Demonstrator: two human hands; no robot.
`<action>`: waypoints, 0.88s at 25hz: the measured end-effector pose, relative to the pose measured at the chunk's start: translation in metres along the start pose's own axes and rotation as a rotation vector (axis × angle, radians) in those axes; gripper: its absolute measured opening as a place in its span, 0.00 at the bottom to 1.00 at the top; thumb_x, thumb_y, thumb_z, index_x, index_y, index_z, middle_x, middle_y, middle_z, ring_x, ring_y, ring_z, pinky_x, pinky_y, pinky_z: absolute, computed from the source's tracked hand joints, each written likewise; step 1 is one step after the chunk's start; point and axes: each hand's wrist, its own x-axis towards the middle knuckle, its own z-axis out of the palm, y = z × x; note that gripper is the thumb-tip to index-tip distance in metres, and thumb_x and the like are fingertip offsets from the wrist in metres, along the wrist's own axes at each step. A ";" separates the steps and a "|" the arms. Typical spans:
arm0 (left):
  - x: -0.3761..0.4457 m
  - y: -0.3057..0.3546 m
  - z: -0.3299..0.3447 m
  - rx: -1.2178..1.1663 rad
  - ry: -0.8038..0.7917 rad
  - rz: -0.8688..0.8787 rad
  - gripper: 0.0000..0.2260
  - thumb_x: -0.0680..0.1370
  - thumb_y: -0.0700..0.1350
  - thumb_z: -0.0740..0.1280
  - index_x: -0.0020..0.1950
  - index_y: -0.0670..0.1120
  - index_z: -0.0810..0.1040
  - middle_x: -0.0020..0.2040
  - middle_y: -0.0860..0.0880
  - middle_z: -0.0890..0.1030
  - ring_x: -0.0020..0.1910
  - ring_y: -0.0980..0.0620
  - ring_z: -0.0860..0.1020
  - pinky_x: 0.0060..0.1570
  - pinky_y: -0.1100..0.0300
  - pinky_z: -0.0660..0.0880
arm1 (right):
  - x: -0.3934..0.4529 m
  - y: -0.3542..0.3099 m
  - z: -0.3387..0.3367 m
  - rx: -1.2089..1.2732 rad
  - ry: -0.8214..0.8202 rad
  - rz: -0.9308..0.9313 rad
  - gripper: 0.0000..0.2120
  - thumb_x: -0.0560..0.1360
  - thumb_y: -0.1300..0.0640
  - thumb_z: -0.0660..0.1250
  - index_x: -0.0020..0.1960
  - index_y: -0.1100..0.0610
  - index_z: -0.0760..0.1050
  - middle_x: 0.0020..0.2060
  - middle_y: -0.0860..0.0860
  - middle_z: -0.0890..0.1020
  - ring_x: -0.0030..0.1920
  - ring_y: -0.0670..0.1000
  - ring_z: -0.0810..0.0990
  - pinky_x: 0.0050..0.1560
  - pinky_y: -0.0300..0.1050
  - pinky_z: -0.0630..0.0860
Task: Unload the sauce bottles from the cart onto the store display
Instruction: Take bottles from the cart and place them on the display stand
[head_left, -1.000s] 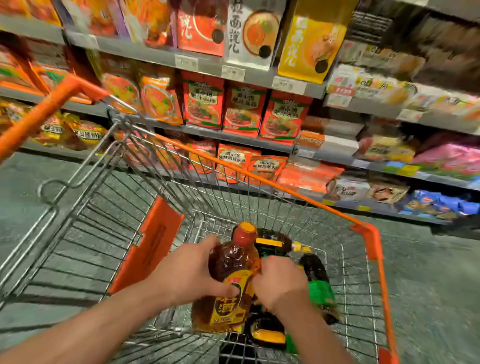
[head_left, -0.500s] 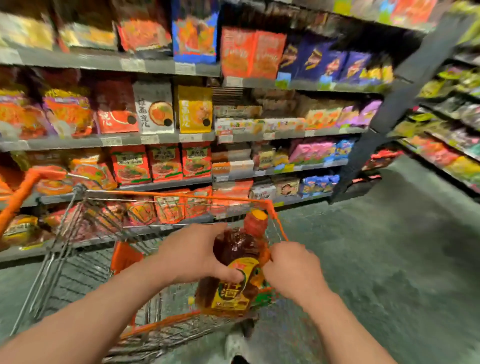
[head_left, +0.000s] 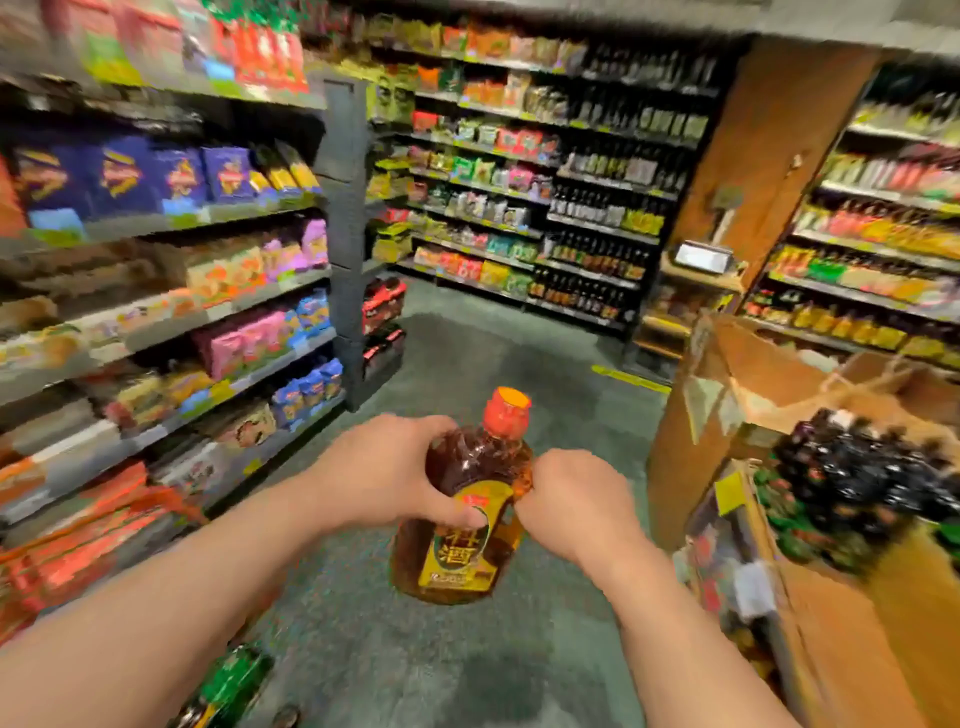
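Note:
An amber sauce bottle (head_left: 462, 519) with a red-orange cap and a yellow label hangs upright over the aisle floor. My left hand (head_left: 384, 467) grips its left shoulder, thumb across the label. My right hand (head_left: 571, 504) curls round its right side at the handle. A brown cardboard store display (head_left: 831, 613) stands at the right, holding several dark bottles (head_left: 862, 467) with green labels. Only a green-labelled bottle (head_left: 228, 686) at the bottom left edge shows from the cart; the cart itself is out of view.
Shelves of snack packets (head_left: 171, 291) line the left side. More shelves with dark bottles (head_left: 587, 218) stand at the far end of the aisle. A brown pillar (head_left: 769, 156) and sauce shelves (head_left: 883, 249) are at the right. Green floor (head_left: 467, 353) lies ahead.
The view has swung right, away from the cart toward the cardboard display. Both hands lifted the amber bottle out of the cart and carried it along.

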 end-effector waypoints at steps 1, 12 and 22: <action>0.016 0.023 0.007 -0.006 -0.017 0.058 0.33 0.57 0.73 0.73 0.55 0.58 0.75 0.43 0.57 0.81 0.46 0.54 0.79 0.44 0.55 0.75 | -0.007 0.027 -0.005 0.005 0.025 0.058 0.13 0.73 0.53 0.60 0.51 0.58 0.79 0.51 0.58 0.82 0.53 0.62 0.79 0.46 0.48 0.75; 0.146 0.269 0.130 0.233 -0.308 0.639 0.29 0.60 0.66 0.77 0.57 0.57 0.78 0.37 0.56 0.78 0.41 0.53 0.76 0.39 0.56 0.73 | -0.121 0.264 0.000 0.028 -0.044 0.514 0.06 0.75 0.54 0.61 0.43 0.56 0.72 0.45 0.57 0.79 0.51 0.60 0.79 0.39 0.45 0.67; 0.220 0.377 0.231 0.404 -0.397 1.077 0.26 0.68 0.63 0.72 0.61 0.52 0.73 0.54 0.48 0.81 0.55 0.46 0.79 0.42 0.54 0.71 | -0.131 0.354 0.042 0.081 0.036 0.995 0.03 0.73 0.58 0.64 0.44 0.57 0.76 0.45 0.56 0.80 0.47 0.57 0.80 0.43 0.47 0.76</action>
